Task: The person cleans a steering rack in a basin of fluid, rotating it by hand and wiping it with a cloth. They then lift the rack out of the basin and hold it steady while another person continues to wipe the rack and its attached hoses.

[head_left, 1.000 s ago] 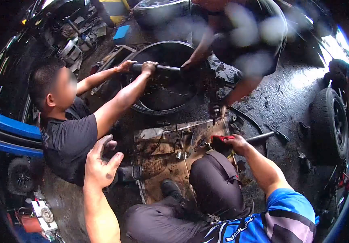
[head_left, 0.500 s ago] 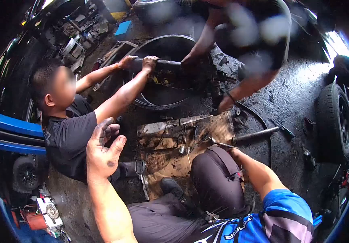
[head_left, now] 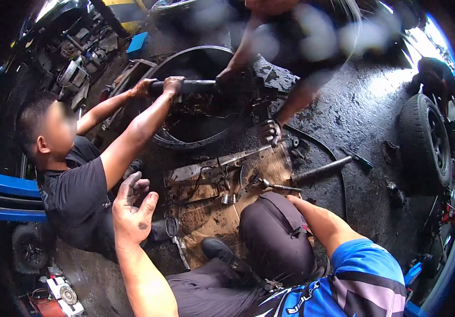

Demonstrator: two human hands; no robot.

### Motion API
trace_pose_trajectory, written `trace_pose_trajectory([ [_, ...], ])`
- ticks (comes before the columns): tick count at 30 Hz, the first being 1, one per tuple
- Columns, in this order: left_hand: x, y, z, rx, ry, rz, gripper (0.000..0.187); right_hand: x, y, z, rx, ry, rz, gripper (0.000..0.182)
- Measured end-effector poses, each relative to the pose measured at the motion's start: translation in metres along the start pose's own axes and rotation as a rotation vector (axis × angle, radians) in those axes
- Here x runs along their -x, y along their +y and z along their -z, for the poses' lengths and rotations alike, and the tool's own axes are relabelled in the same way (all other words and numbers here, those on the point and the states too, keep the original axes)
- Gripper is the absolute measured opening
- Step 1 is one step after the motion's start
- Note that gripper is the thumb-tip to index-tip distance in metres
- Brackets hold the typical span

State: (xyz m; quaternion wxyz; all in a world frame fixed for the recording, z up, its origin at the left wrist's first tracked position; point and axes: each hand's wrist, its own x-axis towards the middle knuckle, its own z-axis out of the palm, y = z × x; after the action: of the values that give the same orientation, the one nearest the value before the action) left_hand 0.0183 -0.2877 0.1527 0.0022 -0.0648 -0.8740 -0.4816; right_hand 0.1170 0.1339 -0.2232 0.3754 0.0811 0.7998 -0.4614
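Note:
My left hand [head_left: 135, 211] is raised with fingers apart and nothing in it, in front of a seated co-worker in a dark shirt [head_left: 74, 185]. My right hand [head_left: 292, 198] is mostly hidden behind my knee, near a ratchet-like tool [head_left: 280, 186] at the cardboard's edge; whether it grips anything is unclear. The co-worker's two hands hold a dark bar [head_left: 193, 86] over a large metal ring [head_left: 185, 143]. A second person bends over from the top, one hand on the bar's right end and a gloved hand [head_left: 270, 132] lower down.
Tools and sockets [head_left: 229, 198] lie on oily cardboard [head_left: 206, 217]. A long pipe [head_left: 322, 168] and a black hose [head_left: 343, 193] are on the wet floor. At the right stands a wheel [head_left: 430, 142]; at the left is a blue beam [head_left: 11, 182].
The view has shifted, so most things sit further left. The second person's lower hand now shows with fingers curled beside the cardboard. My left hand stays raised.

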Motion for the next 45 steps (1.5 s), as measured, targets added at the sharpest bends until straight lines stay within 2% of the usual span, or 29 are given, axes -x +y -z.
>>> trace_pose_trajectory([
  [28, -0.010, -0.011, 0.000, 0.027, 0.012, -0.016, 0.051, 0.002, -0.044, 0.039, -0.409, 0.220, 0.022, 0.045],
  [45, -0.015, -0.016, -0.001, 0.007, 0.006, -0.014, 0.050, -0.011, -0.060, 0.054, -0.557, 0.294, 0.053, 0.044],
])
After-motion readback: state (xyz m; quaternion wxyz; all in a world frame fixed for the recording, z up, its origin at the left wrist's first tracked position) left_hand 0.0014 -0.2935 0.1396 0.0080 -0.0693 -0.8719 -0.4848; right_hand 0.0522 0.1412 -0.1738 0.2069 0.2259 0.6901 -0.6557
